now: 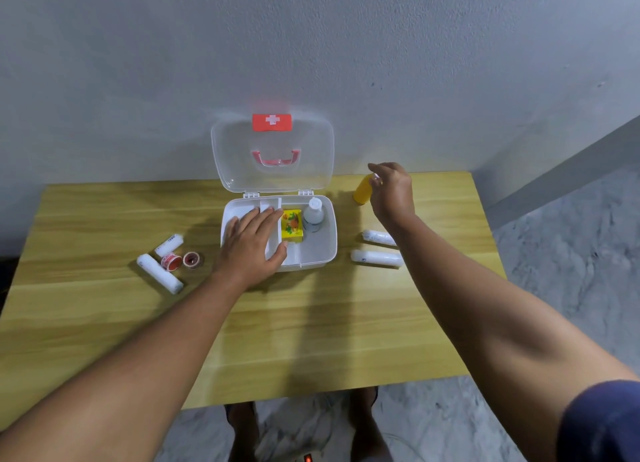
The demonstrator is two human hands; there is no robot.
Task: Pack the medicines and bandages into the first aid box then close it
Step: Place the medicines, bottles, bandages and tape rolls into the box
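Note:
The white first aid box (325, 250) stands open on the wooden table (311, 323), its clear lid (273, 156) upright against the wall. Inside lie a yellow carton (292, 230) and a clear bottle with a white cap (313, 214). My left hand (252, 245) rests flat, fingers spread, on the box's left compartment. My right hand (393, 187) closes its fingertips on the top of an orange bottle (362, 192) standing right of the box. Two white bandage rolls (377, 257) lie to the right, two more (159, 273) and two red tape rolls (181, 260) to the left.
A grey wall rises directly behind the table. The table's front edge is near my body, with grey marbled floor on the right. My feet and a small device with a red light (307, 458) show under the table edge.

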